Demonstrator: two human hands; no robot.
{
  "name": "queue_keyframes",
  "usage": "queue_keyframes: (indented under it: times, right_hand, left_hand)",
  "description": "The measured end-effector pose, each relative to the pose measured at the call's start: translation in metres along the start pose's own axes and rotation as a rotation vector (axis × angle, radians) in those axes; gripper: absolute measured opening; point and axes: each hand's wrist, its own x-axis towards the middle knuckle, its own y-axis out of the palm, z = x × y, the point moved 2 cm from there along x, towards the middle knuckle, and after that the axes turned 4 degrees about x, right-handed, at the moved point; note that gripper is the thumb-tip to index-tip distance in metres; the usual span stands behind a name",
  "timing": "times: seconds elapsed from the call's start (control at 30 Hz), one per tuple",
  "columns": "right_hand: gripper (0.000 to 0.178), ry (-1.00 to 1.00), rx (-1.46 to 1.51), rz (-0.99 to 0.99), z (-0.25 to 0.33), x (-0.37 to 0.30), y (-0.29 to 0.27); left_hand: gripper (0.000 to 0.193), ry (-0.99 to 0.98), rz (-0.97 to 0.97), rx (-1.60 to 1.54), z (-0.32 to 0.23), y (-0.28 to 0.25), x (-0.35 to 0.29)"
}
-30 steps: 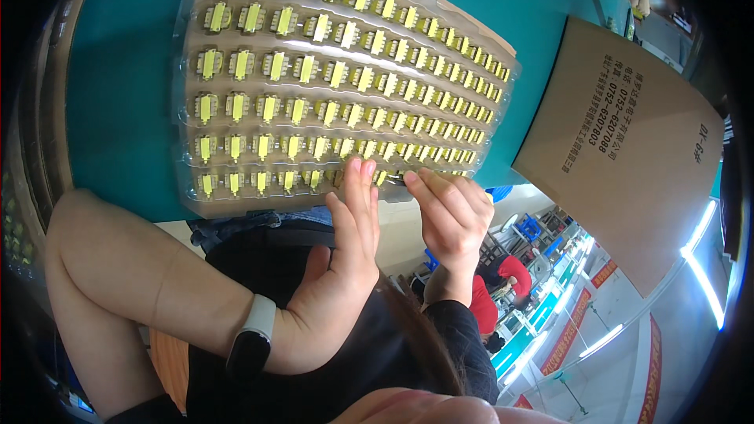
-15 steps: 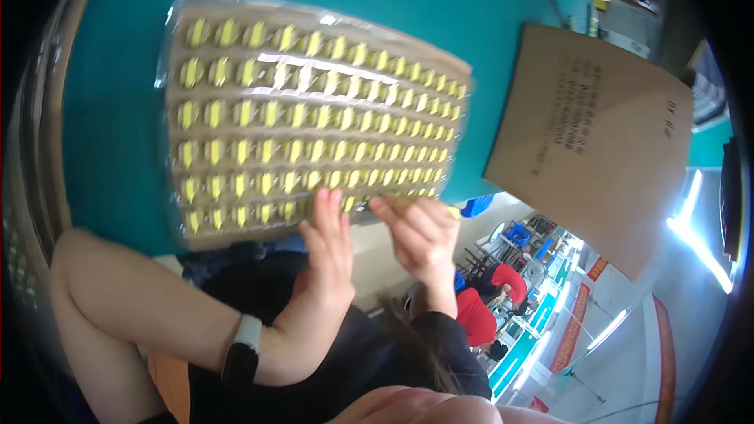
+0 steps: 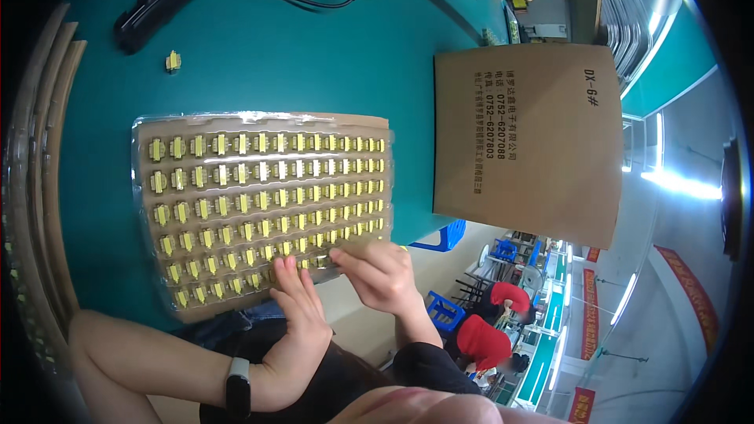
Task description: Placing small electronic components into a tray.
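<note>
1. Left hand (image 3: 298,314) has its fingers straight and side by side, the tips at the near edge of a clear plastic tray (image 3: 259,159); it grips nothing that shows.
2. Right hand (image 3: 381,278), just beside it and not touching it, has its fingertips drawn together at the same edge; whether they are clamped on something, I cannot tell.
3. Between the person and the middle of the green tabletop (image 3: 314,62), the tray lies with brown cardboard (image 3: 365,120) beneath it. Six rows of small yellow-wrapped components (image 3: 222,204) sit in its pockets.
4. One loose component (image 3: 173,61) stands apart beyond the tray, near a black holder (image 3: 157,11).
5. Most of the readable writing is on a brown carton (image 3: 534,172) to the right: several lines of dark characters and digits, turned sideways, with a short bolder code nearer its far-right corner.
6. Red banners (image 3: 589,306) in the background carry pale lettering, too small to make out.
7. A grey-strapped wristband (image 3: 238,389) with a dark face circles the left wrist; its face shows no legible mark.
</note>
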Motion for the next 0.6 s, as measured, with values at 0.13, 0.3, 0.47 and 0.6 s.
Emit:
queue_keyframes:
  times: [0.13,0.3,0.47,0.6]
  right_hand:
    - [0.042,0.091,0.113,-0.281,-0.006,-0.001,0.01]
    - [0.046,0.118,0.01,-0.517,-0.007,0.0,0.035]
    - [0.047,0.142,-0.088,-0.599,-0.011,0.001,0.051]
    - [0.045,0.16,-0.111,-0.602,-0.011,0.004,0.052]
  left_hand:
    - [0.049,0.0,-0.022,0.015,0.002,0.003,0.002]
    - [0.048,-0.004,-0.065,0.019,0.001,0.002,0.004]
    - [0.048,-0.05,-0.038,0.012,-0.004,0.004,0.004]
    - [0.048,-0.062,-0.044,0.017,-0.003,0.003,0.004]
